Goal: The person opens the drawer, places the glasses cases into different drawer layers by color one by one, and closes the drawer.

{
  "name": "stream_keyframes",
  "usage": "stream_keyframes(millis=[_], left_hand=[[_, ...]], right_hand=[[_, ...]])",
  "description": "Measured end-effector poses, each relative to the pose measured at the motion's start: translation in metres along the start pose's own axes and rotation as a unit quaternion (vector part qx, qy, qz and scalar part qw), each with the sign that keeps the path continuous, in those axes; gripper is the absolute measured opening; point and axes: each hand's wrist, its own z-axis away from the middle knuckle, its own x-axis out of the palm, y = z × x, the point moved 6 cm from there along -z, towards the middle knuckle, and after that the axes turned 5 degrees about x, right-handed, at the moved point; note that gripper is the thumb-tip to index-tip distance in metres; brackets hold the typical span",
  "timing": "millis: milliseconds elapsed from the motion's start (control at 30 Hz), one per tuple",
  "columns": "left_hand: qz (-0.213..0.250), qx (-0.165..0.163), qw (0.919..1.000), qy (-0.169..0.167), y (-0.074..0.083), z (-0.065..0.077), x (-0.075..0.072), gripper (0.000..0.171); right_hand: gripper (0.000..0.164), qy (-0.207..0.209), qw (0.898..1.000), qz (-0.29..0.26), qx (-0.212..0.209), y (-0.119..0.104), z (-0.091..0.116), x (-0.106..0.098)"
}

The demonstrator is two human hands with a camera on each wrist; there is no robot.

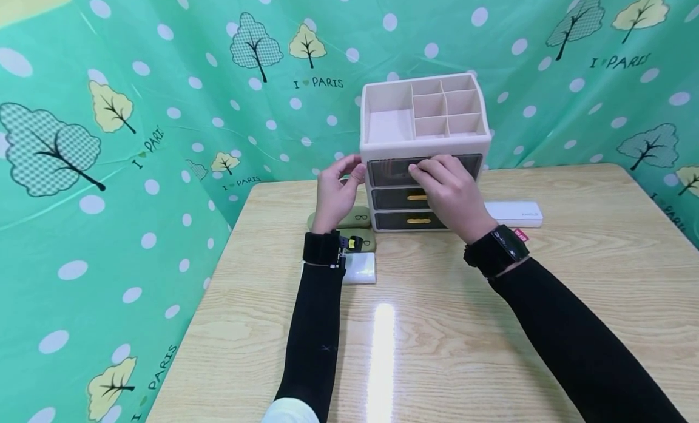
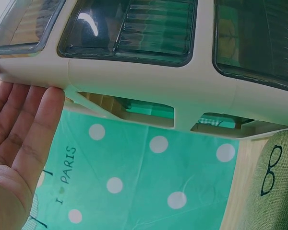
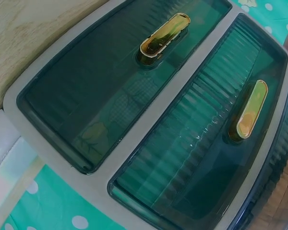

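A white desktop organizer (image 1: 426, 148) with dark translucent drawers stands at the back of the table. My right hand (image 1: 450, 189) is at the top drawer (image 1: 390, 173), its fingers bent over the middle of the front and gripping the handle, mostly hidden behind them. Below, the gold handles of the middle drawer (image 3: 252, 109) and the bottom drawer (image 3: 165, 34) show in the right wrist view. My left hand (image 1: 337, 192) rests against the organizer's left side; in the left wrist view its fingers (image 2: 41, 120) extend with the tips along the white frame.
Two green glasses cases (image 1: 364, 238) and a white flat item (image 1: 360, 269) lie by my left wrist. Right of the organizer is a white oblong box (image 1: 514, 213), with a small red tag (image 1: 521, 235) in front. A green patterned cloth (image 1: 273, 119) hangs behind the wooden table (image 1: 448, 338).
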Motion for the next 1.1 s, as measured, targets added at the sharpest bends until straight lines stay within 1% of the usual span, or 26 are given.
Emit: stream_keyframes(millis=[100,333,500,667,833,933,1100], left_hand=[[-0.003,0.002,1.0000,0.000,0.0060,0.0007,-0.0002,0.030],[-0.002,0.001,1.0000,0.002,0.0047,0.0015,-0.0002,0.030],[-0.004,-0.001,1.0000,0.001,0.0040,0.0008,0.0003,0.031],[0.013,0.006,0.9999,0.000,0.0034,-0.0002,0.0003,0.029],[0.022,0.008,0.9997,-0.002,0.0033,0.0008,0.0001,0.029],[0.021,0.007,0.9998,-0.004,0.0038,0.0012,0.0000,0.029],[0.013,0.010,0.9999,-0.002,0.0042,0.0000,-0.0005,0.029]], right_hand=[[0.023,0.000,1.000,-0.001,0.004,0.0008,-0.0005,0.0000],[0.021,-0.013,1.000,-0.001,0.014,0.0011,-0.0023,0.0015],[0.023,-0.002,1.000,-0.006,0.017,0.0026,-0.0017,0.0013],[0.022,0.013,1.000,-0.020,0.019,0.0037,-0.0008,0.0022],[0.020,0.015,1.000,-0.019,0.017,0.0007,-0.0005,0.0015],[0.019,0.008,1.000,-0.017,0.021,-0.0006,-0.0020,0.0001],[0.019,-0.027,0.999,-0.025,0.038,-0.0009,-0.0077,-0.0012]])
